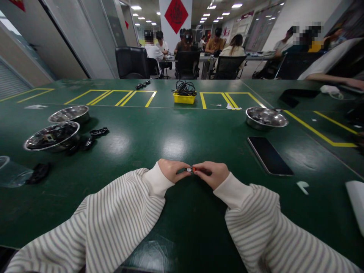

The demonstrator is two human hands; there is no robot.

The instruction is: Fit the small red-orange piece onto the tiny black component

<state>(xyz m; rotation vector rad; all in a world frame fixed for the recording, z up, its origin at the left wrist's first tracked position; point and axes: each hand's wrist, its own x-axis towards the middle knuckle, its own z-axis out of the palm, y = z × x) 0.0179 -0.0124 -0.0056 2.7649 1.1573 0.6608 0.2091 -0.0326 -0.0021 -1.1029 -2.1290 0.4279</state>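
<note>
Both my hands meet over the middle of the green table [176, 131]. My left hand [173, 169] pinches a small black-and-silver piece [188, 170] between thumb and fingertips. From the other side, my right hand [212, 173] has its thumb and forefinger closed on a small orange-red piece [193, 169]. The two pieces touch or nearly touch end to end; which, I cannot tell. Their exact kind is too small to make out, and my fingers cover part of them.
Metal bowls with dark parts stand left [52, 136] and right [266, 118]. Black parts [89, 142] lie beside the left bowls, near a clear plastic cup [14, 174]. A phone [270, 156] and a white earbud [303, 187] lie right. A yellow tray [184, 99] holds black cables. People sit beyond.
</note>
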